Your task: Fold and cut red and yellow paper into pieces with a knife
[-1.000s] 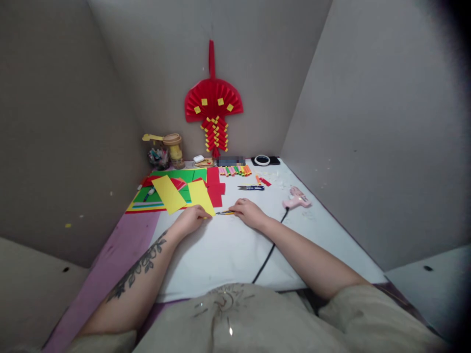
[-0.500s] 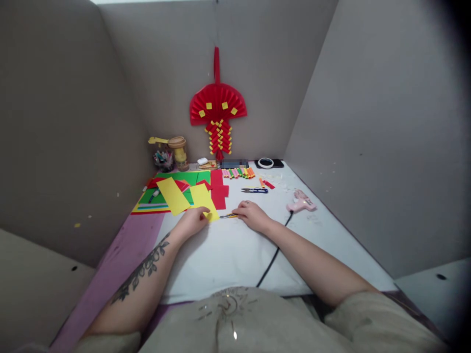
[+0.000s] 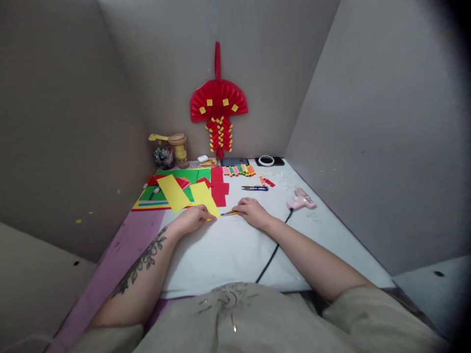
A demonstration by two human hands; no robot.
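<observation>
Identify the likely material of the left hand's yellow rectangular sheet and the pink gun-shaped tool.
Yellow rectangular sheet: likely matte paper or thin card; flat, straight-edged, no glare. Pink gun-shaped tool: probably plastic, judging by its rounded body; finish unclear.

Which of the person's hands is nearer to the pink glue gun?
Right. The right hand lies left of the pink glue gun; the left hand is farther left, at a yellow sheet.
</observation>
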